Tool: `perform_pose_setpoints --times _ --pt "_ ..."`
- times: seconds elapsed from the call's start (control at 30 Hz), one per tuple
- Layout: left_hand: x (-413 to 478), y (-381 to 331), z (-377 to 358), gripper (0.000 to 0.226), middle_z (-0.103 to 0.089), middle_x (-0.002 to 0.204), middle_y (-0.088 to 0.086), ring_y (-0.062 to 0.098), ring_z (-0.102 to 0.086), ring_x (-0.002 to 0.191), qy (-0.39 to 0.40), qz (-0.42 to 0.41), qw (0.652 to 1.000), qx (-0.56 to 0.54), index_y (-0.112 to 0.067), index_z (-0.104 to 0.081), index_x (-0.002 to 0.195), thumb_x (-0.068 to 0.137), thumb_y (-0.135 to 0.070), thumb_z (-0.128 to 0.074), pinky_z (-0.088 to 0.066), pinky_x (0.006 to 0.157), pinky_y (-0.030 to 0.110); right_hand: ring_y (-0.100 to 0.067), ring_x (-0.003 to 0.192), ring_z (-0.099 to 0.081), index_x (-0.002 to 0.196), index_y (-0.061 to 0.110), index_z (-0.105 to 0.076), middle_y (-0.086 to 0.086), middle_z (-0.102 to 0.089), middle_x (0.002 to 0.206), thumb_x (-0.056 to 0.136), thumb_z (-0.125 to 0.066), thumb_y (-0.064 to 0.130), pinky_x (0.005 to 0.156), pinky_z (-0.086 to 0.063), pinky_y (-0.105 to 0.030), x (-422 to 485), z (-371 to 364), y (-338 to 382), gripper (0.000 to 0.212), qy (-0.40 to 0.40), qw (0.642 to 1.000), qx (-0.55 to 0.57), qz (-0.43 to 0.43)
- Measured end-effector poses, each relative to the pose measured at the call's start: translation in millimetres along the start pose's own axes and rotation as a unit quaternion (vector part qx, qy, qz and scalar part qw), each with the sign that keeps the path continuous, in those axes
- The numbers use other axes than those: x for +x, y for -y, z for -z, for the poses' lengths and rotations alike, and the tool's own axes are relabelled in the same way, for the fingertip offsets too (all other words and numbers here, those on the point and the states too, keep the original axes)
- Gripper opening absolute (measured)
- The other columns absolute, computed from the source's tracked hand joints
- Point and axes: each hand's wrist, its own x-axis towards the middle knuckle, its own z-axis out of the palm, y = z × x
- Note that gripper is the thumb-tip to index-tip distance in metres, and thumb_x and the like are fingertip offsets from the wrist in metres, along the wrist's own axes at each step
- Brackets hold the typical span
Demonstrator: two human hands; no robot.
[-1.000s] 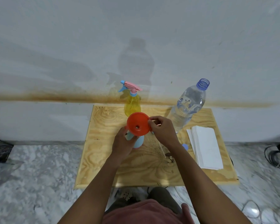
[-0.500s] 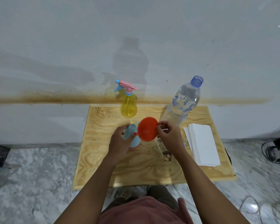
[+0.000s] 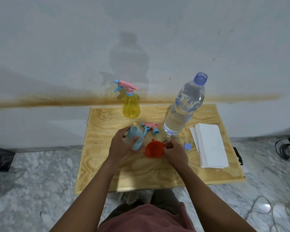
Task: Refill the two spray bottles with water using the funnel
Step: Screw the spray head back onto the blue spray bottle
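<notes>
Left hand (image 3: 120, 146) fingers wrap the uncapped pale-blue plastic spray bottle (image 3: 135, 138), hiding its base; right hand (image 3: 175, 153) fingers pinch the orange plastic funnel (image 3: 154, 149) mid-surface.

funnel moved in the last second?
Yes. The orange funnel has come off the blue bottle's mouth, down and to the right, now beside it near the table, held by the right hand.

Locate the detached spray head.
The detached spray head lies on the wooden board, between the blue bottle and the water bottle.
</notes>
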Motion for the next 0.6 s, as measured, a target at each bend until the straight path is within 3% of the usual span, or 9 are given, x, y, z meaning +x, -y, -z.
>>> perform_pose_setpoints --times 0.13,0.33,0.43,0.6 --pt "-2 -2 0 0.052 -0.063 0.123 -0.006 0.016 -0.061 0.107 -0.001 0.003 1.000 0.000 -0.019 -0.062 0.130 0.082 -0.026 -0.079 -0.051 0.091 0.032 -0.007 0.079 -0.061 0.094 0.032 -0.063 0.017 -0.064 0.081 0.085 -0.062 0.028 0.061 -0.040 -0.025 0 1 -2 0.010 -0.016 0.999 -0.036 -0.001" --pt "-4 -5 0 0.051 -0.062 0.125 -0.007 0.015 -0.060 0.108 -0.005 0.005 1.000 0.011 -0.023 -0.061 0.129 0.081 -0.027 -0.079 -0.049 0.090 0.029 -0.010 0.082 -0.064 0.100 0.031 -0.066 0.015 -0.068 0.085 0.087 -0.058 0.031 0.066 -0.043 -0.027 -1 9 -2 0.015 -0.064 0.996 -0.051 0.020" --pt "-5 -8 -1 0.053 -0.060 0.125 -0.010 0.013 -0.058 0.107 -0.003 0.007 1.000 0.016 -0.024 -0.060 0.130 0.081 -0.028 -0.079 -0.044 0.085 0.024 -0.013 0.093 -0.067 0.111 0.028 -0.068 0.011 -0.071 0.099 0.091 -0.055 0.030 0.071 -0.044 -0.029 4 14 6 0.023 -0.090 0.994 -0.045 0.046" --pt "-7 -11 -2 0.060 -0.058 0.131 -0.009 0.011 -0.053 0.110 0.004 0.037 0.999 0.021 -0.024 -0.056 0.134 0.079 -0.029 -0.079 -0.041 0.087 0.024 -0.017 0.107 -0.064 0.127 0.023 -0.064 0.002 -0.070 0.120 0.092 -0.056 0.032 0.088 -0.053 -0.037 33 11 31 0.037 -0.018 0.996 -0.054 0.071"
